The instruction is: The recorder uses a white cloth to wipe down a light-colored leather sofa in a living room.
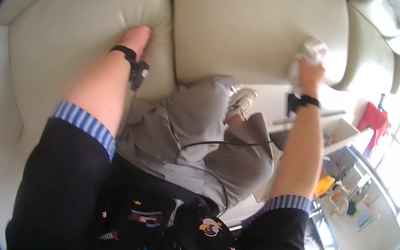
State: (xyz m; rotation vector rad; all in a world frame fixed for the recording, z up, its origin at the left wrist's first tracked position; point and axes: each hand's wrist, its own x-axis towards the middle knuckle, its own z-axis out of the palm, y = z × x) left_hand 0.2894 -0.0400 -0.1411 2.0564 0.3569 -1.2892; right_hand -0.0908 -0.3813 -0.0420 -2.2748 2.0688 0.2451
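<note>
My left hand (136, 41) presses down on the cream sofa cushion (98, 3), close to the seam between two cushions. Its fingers are mostly hidden, so their pose is unclear. My right hand (311, 76) grips a whitish cloth (314, 51) against the near right part of the other cushion (252, 28). Each wrist wears a black strap with a small dark device, and a black cable (228, 142) runs across my lap.
My knee in grey trousers (195, 105) rests against the sofa, with a sneaker (243, 101) beyond it. At the right are an open drawer (340, 135), a red garment (373, 120) by a bright window, and a cluttered desk area with a yellow item (325, 185).
</note>
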